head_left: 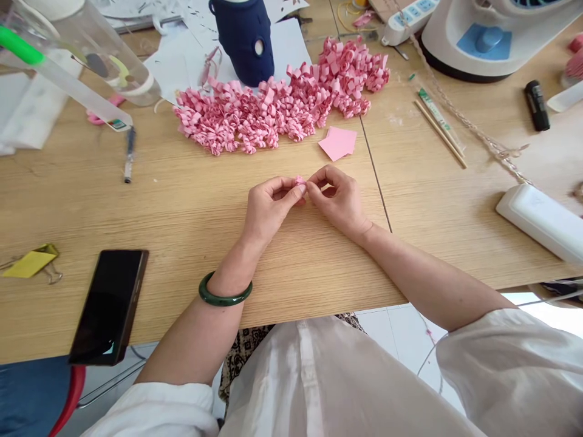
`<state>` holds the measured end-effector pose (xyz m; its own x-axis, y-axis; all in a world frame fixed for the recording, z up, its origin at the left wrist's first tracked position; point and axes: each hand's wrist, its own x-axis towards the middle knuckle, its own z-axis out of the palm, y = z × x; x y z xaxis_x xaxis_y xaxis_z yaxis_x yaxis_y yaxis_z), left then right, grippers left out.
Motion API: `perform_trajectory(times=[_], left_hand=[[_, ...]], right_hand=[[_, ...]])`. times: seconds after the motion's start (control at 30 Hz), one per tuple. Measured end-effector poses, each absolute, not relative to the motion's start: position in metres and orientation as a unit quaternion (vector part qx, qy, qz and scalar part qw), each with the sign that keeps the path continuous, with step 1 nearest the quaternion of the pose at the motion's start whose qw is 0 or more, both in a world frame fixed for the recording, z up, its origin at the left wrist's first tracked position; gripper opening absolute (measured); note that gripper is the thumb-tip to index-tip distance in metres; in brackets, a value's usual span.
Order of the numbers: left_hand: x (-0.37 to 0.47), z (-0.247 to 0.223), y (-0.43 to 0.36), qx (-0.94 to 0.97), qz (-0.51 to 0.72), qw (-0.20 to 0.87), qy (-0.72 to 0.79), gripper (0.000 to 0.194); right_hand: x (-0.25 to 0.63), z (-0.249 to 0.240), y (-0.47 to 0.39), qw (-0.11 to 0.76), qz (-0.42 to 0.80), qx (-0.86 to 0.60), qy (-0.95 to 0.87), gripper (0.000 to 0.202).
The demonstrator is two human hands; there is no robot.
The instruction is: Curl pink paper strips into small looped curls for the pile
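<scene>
Both of my hands meet above the table, pinched around one small pink paper piece (299, 180). My left hand (272, 205) holds it between thumb and fingers. The fingertips of my right hand (336, 197) close on its right side; most of the piece is hidden by the fingers. Just beyond my hands lie a few flat pink paper pieces (338, 143), overlapping each other. Behind them stretches a long heap of curled pink paper flowers (268, 112).
A dark blue cup (243, 42) stands behind the heap. On the left are a phone (109, 306), a yellow binder clip (34, 261) and a pen (130, 155). Wooden sticks (441, 133), a black marker (537, 105) and a white power strip (544, 218) lie right.
</scene>
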<state>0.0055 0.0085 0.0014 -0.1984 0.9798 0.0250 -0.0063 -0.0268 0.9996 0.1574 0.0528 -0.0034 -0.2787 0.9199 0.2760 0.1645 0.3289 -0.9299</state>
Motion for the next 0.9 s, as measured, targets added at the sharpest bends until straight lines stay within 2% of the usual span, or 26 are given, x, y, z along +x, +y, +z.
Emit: perform_trajectory(times=[0.2,0.37,0.6,0.9], left_hand=[[0.006,0.003,0.007,0.483,0.559,0.398,0.544,0.031],[0.005,0.003,0.008,0.498,0.542,0.388,0.554,0.031],[0.004,-0.003,0.01,0.469,0.552,0.421,0.546,0.031],[0.002,0.0,0.01,0.468,0.529,0.444,0.551,0.018]], right_hand=[[0.156,-0.006,0.053,0.445,0.445,-0.388,-0.674,0.017],[0.157,-0.01,0.055,0.445,0.457,-0.378,-0.671,0.012],[0.159,-0.015,0.058,0.447,0.451,-0.379,-0.673,0.012],[0.158,-0.007,0.054,0.441,0.429,-0.386,-0.687,0.019]])
